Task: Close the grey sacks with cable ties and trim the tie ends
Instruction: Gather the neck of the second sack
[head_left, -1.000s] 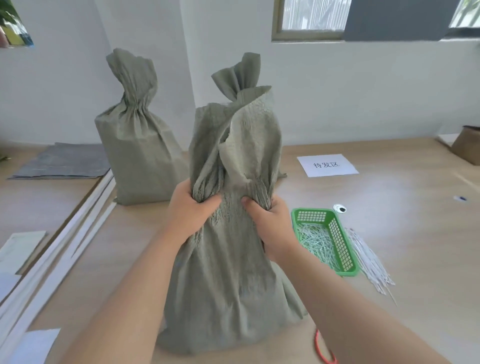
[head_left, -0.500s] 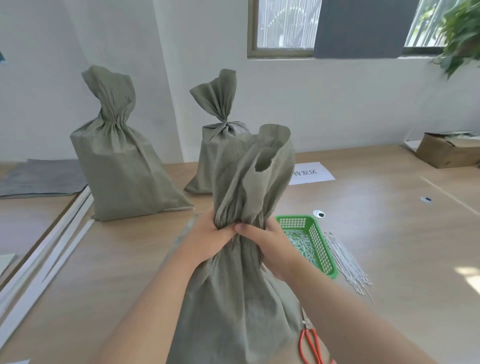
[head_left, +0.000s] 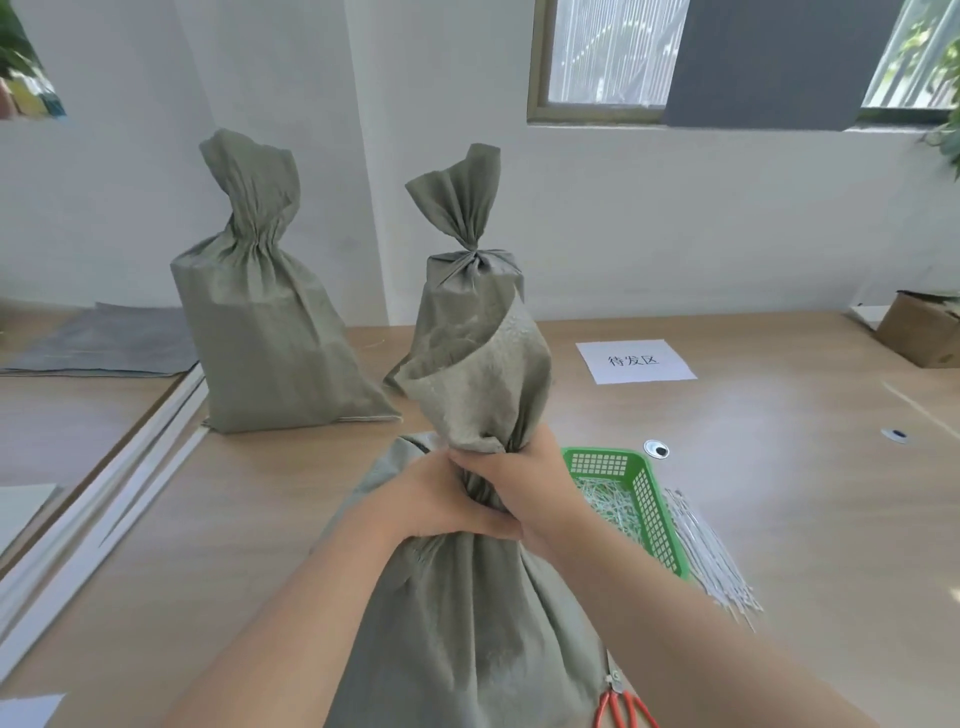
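Note:
A grey sack (head_left: 467, 613) stands right in front of me, its neck gathered into a tight bunch. My left hand (head_left: 431, 499) and my right hand (head_left: 524, 478) both grip that neck, fingers overlapping. The open mouth flares above my hands. A pile of white cable ties (head_left: 706, 556) lies on the table to the right. Red-handled scissors (head_left: 621, 701) lie beside the sack's lower right. Two more grey sacks stand behind: one (head_left: 265, 332) at the left and one (head_left: 467, 291) at the centre, both with cinched necks.
A green basket (head_left: 660, 509) with pale tie offcuts sits just right of my hands. A white paper label (head_left: 636, 361) lies further back. A cardboard box (head_left: 919, 332) is at the far right edge. Flat grey sacks (head_left: 109, 343) and white strips (head_left: 104, 499) lie on the left.
The sack's neck has gone from loosely held to tightly bunched. My hands moved together until they overlap on it. The camera view shifted, so the rear sacks appear in new places.

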